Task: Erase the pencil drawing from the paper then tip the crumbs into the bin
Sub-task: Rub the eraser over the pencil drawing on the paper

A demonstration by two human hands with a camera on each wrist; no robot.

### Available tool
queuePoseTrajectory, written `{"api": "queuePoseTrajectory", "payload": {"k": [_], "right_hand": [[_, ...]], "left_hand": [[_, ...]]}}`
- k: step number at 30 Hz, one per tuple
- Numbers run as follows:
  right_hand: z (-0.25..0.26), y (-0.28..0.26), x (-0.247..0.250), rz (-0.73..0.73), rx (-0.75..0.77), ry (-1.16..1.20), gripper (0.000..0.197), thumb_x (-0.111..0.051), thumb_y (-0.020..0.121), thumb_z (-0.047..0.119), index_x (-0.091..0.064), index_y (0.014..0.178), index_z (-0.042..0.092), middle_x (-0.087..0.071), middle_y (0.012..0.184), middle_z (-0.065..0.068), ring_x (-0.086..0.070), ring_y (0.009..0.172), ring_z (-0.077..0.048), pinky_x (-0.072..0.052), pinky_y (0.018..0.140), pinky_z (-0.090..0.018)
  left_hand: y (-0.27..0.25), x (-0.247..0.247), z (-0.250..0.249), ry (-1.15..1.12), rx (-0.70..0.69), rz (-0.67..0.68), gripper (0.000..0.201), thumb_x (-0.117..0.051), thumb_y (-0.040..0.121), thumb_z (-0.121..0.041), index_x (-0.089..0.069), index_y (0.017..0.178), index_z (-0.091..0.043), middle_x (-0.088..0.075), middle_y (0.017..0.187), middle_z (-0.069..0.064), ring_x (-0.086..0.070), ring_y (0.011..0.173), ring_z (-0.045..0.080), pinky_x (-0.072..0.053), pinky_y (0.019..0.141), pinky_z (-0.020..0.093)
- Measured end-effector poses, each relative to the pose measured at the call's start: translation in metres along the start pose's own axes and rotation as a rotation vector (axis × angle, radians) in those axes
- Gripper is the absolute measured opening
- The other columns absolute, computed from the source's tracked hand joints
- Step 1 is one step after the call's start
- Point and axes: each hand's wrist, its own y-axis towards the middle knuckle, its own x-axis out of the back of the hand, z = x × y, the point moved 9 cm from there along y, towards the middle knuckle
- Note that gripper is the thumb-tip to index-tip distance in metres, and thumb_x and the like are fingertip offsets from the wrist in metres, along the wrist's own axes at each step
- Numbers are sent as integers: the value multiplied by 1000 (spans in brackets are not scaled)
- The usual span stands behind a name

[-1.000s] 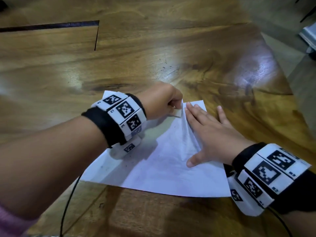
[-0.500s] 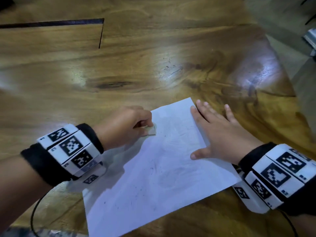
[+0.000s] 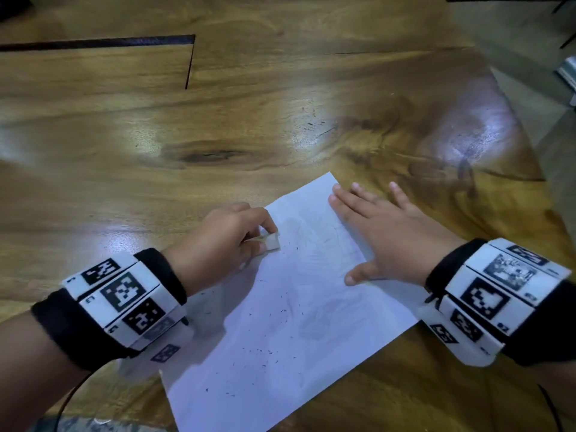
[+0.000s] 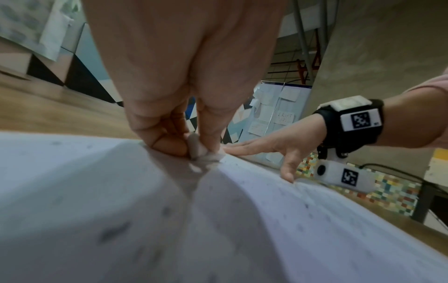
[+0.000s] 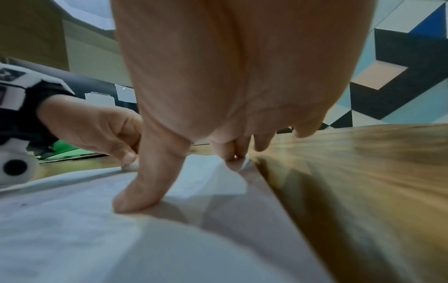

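Observation:
A white sheet of paper (image 3: 280, 322) lies slanted on the wooden table (image 3: 218, 120), with faint pencil traces and several dark eraser crumbs (image 3: 265, 347) scattered over it. My left hand (image 3: 224, 241) pinches a small pale eraser (image 3: 270, 241) and holds it against the paper's upper left edge; the left wrist view shows the eraser (image 4: 197, 150) pressed onto the paper (image 4: 169, 220). My right hand (image 3: 383, 235) lies flat with straight, spread fingers on the paper's upper right part. In the right wrist view its thumb (image 5: 143, 183) presses on the sheet (image 5: 84, 229).
The table's right edge runs diagonally past my right wrist, with grey floor (image 3: 514, 73) beyond it. A dark seam (image 3: 190, 62) crosses the tabletop at the far left. Black cables trail from both wristbands. No bin is in view.
The paper has turned anticlockwise under my hands. My left hand has drawn back from the far corner to the sheet's left edge with the eraser. The right hand stays flat on the paper.

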Motion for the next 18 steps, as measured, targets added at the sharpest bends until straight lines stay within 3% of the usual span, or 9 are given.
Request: {"api": "queuePoseTrajectory", "payload": {"k": [2,6,9,11,14,16,18], "right_hand": [[-2,1,0,2,-9,-6,114,-53,73,71,22,146,26,30,151,13,26,140,-9,16,112,-52],[-4,3,-2,11,-25,-4,116,-54,69,73,23,145,30,32,150,17,29,139,-10,16,108,-61],[-6,3,-4,15,-32,18,116,-53,68,75,25,143,31,34,148,19,31,138,-12,16,107,-63],[-7,3,-5,16,-30,25,117,-53,68,75,25,143,31,34,148,19,32,138,-12,16,106,-64],[-8,4,-5,16,-26,45,117,-55,68,74,25,143,33,34,148,21,32,138,-12,17,106,-64],[-8,4,-6,16,-23,62,117,-56,68,73,25,143,33,34,148,21,32,138,-12,18,106,-64],[-8,4,-6,16,-20,65,118,-57,68,73,24,143,33,34,148,21,33,138,-12,18,106,-63]], "left_hand": [[9,4,-7,-8,0,33,17,-67,76,-11,-65,91,-19,-58,71,-3,-48,59,1,-34,56,15],[54,27,-44,13,-109,-82,18,-73,71,-13,-70,88,-13,-66,73,6,-51,60,14,-31,54,10],[82,19,-62,100,-129,-70,15,-69,74,-11,-69,89,-9,-70,85,9,-53,72,16,-27,54,22],[79,11,-59,128,-134,-53,10,-68,74,-11,-68,84,-8,-68,80,7,-54,72,19,-25,56,21],[48,-1,-46,137,-153,69,10,-72,73,-19,-68,75,-10,-58,64,-1,-53,66,21,-32,55,25],[33,-10,-39,147,-134,220,12,-74,70,-23,-71,76,-13,-61,66,-2,-55,66,18,-41,62,23],[41,-3,-40,127,-110,202,12,-76,68,-20,-72,77,-13,-64,68,-2,-58,66,17,-43,63,20]]}}
